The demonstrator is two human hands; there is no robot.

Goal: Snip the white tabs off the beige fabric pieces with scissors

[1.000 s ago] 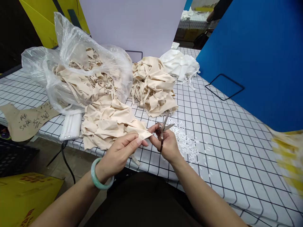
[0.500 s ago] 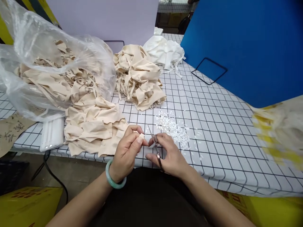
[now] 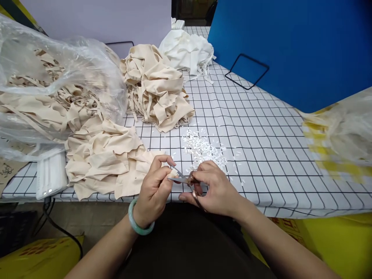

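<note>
My left hand (image 3: pixel 155 188), with a green bangle on its wrist, pinches a small end of beige fabric at the table's near edge. My right hand (image 3: pixel 213 188) grips small scissors (image 3: pixel 181 179), whose open blades point left at that pinched fabric end. A loose heap of beige fabric pieces (image 3: pixel 104 159) lies just left of my left hand. Tiny white cuttings (image 3: pixel 206 149) are scattered on the checked tablecloth right behind my hands.
A clear plastic bag (image 3: pixel 49 93) stuffed with beige strips fills the left. Another beige pile (image 3: pixel 155 87) and a white pile (image 3: pixel 186 50) lie farther back. A blue board (image 3: pixel 290 46) stands at the right, a yellow-patterned bag (image 3: pixel 340 131) at the right edge, a white power strip (image 3: pixel 50 174) near left.
The view tilted down and my hands came nearer. The scissors, pointing up and away a second ago, now point left with their blades at the fabric end.
</note>
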